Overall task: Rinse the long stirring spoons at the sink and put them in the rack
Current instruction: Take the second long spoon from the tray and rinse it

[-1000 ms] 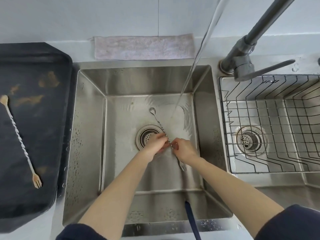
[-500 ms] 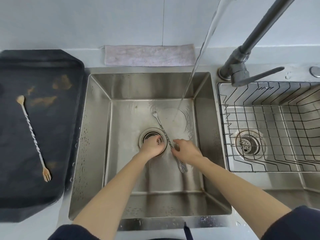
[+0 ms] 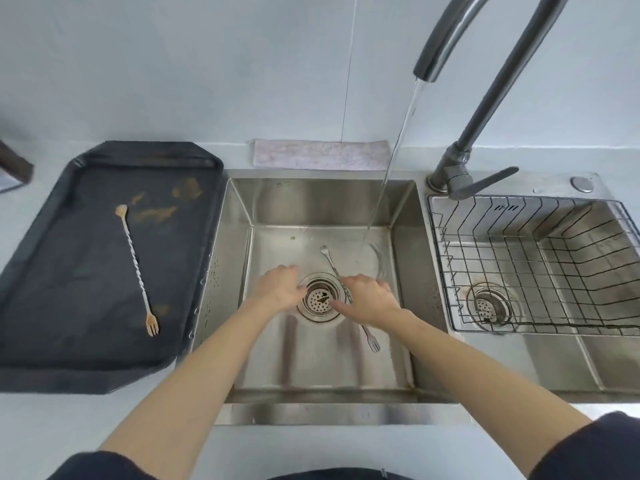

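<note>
Steel spoon (image 3: 331,264) under right hand (image 3: 369,301) (fingers curled)

No readable text or labels.

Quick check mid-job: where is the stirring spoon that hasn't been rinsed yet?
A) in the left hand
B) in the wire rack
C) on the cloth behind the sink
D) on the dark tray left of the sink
D: the stained spoon lies on the dark tray left of the sink; the wire rack holds no spoon.
</note>
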Available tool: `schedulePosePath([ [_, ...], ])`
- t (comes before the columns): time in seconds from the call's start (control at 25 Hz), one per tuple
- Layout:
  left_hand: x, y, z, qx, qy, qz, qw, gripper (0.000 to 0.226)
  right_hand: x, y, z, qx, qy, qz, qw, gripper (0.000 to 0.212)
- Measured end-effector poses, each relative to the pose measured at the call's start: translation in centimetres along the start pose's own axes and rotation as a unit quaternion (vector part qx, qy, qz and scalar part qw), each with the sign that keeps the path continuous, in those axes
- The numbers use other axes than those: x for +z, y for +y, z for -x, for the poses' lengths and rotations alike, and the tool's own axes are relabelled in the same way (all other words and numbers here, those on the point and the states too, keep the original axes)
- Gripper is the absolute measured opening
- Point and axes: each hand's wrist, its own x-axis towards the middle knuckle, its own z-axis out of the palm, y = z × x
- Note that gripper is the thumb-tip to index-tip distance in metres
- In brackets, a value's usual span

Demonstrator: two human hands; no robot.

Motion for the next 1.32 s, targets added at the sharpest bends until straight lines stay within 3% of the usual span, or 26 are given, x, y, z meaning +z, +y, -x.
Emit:
schedulePosePath([
  [0.24, -4.5, -3.7, 3.7, 0.002, 0.108, 0.013, 0.994, 0.046, -2.1, -4.6, 1.2, -0.029, 0.031, 0.016, 0.999, 0.056],
  [0.6, -8.7, -12.0, 5.9, -0.035, 0.158, 0.033, 0.986, 0.040, -4.1, -13.5, 1.3, -0.111, 0.075, -0.025, 0.991, 0.046],
  [1.04, -7.9, -19.8, 4.0, -0.174, 0.170, 0.137, 0.960, 0.022, -1.2, -23.0, -1.7, -0.192, 0.020, -0.024, 0.981, 0.036],
  [1.32, -6.7, -21.6, 3.2, -0.218, 0.130, 0.203, 0.946, 0.030, 1.6, -25.6, -3.4, -0.194, 0.006, 0.013, 0.981, 0.032],
])
